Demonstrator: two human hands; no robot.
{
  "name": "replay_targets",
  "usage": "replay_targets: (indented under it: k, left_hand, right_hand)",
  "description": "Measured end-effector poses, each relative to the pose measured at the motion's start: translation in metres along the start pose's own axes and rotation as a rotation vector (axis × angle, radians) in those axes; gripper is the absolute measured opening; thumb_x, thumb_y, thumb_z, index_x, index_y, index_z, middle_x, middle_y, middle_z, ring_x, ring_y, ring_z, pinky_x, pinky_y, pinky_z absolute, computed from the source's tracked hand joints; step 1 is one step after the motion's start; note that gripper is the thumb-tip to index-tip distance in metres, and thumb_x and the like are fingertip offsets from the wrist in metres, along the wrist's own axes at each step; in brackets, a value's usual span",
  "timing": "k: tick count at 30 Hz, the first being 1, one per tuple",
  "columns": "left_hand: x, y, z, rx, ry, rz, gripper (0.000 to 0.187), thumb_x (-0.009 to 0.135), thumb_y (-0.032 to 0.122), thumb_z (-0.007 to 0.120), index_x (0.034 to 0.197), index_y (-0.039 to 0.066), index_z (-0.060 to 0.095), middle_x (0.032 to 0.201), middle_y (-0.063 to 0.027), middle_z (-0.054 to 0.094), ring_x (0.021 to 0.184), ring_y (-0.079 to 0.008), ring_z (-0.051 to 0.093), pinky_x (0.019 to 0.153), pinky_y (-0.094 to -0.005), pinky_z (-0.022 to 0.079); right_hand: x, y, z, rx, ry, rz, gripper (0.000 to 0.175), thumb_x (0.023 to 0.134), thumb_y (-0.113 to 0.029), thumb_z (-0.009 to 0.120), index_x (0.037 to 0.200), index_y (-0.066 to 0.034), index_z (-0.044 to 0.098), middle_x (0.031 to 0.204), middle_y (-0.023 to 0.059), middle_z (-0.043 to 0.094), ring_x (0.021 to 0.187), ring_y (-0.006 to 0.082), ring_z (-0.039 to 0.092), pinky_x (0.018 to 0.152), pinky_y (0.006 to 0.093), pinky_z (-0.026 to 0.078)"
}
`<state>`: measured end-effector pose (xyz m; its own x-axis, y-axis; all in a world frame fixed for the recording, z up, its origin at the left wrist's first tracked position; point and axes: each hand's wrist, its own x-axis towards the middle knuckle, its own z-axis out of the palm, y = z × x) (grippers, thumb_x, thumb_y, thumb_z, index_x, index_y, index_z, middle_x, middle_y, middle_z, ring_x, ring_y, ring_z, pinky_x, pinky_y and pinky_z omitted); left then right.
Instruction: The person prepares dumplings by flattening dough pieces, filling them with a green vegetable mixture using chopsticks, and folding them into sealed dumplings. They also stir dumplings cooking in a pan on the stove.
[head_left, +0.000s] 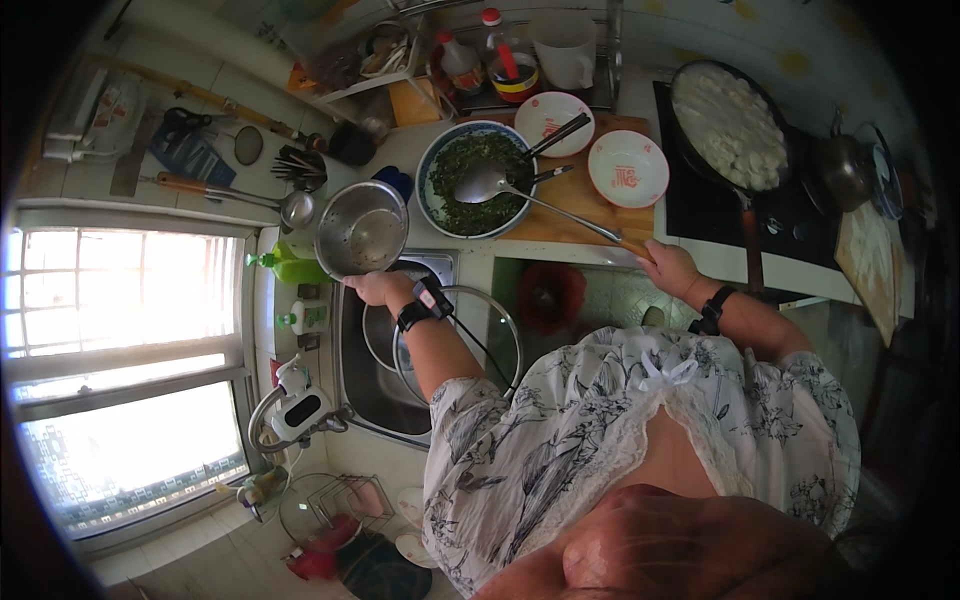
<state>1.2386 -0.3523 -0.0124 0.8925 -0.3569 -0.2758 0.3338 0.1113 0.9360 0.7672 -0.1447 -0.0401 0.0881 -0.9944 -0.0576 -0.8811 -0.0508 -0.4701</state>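
Note:
My left hand (379, 289) grips the near rim of a steel bowl (362, 231), tilted, with small dark bits inside. My right hand (670, 268) is closed on the wooden handle end of a metal ladle (484, 182). The ladle's head lies over chopped greens (469, 214) in a large blue-patterned bowl (424, 191). Chopsticks (557, 135) rest over that bowl's right rim, beside another dark handle. Two white bowls with red marks, one farther back (553, 124) and one to the right (628, 169), stand by the wooden cutting board (559, 225).
At the right, a pan (727, 124) of pale food sits on the black stove (694, 214), its handle pointing towards me. A steel sink (352, 375) lies below my left forearm. Bottles (514, 64) and a plastic jug (564, 49) stand behind. A floured board (870, 262) is far right.

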Motion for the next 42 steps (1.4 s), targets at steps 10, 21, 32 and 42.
replay_targets:
  k: [10, 21, 32, 42]
  left_hand:
    - [0.007, -0.041, -0.011, 1.329, -0.158, 0.196, 0.060, 0.093, 0.028, 0.057, 0.137, -0.005, 0.034, 0.119, -0.0221, 0.061, 0.107, -0.0326, 0.062, 0.088, -0.0349, 0.051]
    - [0.095, -0.086, -0.036, 0.927, -0.423, 0.218, 0.080, 0.081, 0.041, 0.067, 0.131, -0.011, 0.031, 0.106, -0.0233, 0.064, 0.101, -0.0401, 0.062, 0.078, -0.0426, 0.052]
    - [0.028, -0.085, -0.088, 0.274, -0.445, -0.287, 0.027, 0.091, 0.015, 0.051, 0.118, 0.009, 0.052, 0.096, -0.0108, 0.058, 0.088, -0.0270, 0.058, 0.074, -0.0380, 0.049]
    - [-0.096, -0.061, -0.068, 0.220, -0.565, -0.282, 0.045, 0.092, 0.015, 0.051, 0.133, 0.014, 0.032, 0.105, -0.0137, 0.049, 0.089, -0.0281, 0.050, 0.072, -0.0428, 0.044]
  right_hand:
    - [-0.009, -0.007, -0.025, 0.097, 0.024, -0.037, 0.027, 0.090, -0.032, 0.060, 0.094, -0.0051, 0.054, 0.068, 0.0177, 0.057, 0.065, 0.0345, 0.059, 0.059, 0.0440, 0.046]
    - [-0.087, -0.012, -0.124, 0.938, 0.047, 0.404, 0.023, 0.093, -0.026, 0.059, 0.092, -0.0039, 0.064, 0.072, -0.0056, 0.052, 0.066, 0.0052, 0.048, 0.059, 0.0238, 0.041]
    - [-0.236, -0.032, -0.307, -0.540, 0.511, 0.604, 0.032, 0.087, -0.021, 0.063, 0.116, -0.0065, 0.063, 0.075, 0.0132, 0.062, 0.070, 0.0306, 0.059, 0.064, 0.0406, 0.046]
    - [-0.187, -0.039, -0.350, -0.993, 0.276, 0.501, 0.032, 0.084, -0.017, 0.061, 0.116, -0.0164, 0.065, 0.072, 0.0100, 0.057, 0.069, 0.0316, 0.058, 0.060, 0.0442, 0.044]
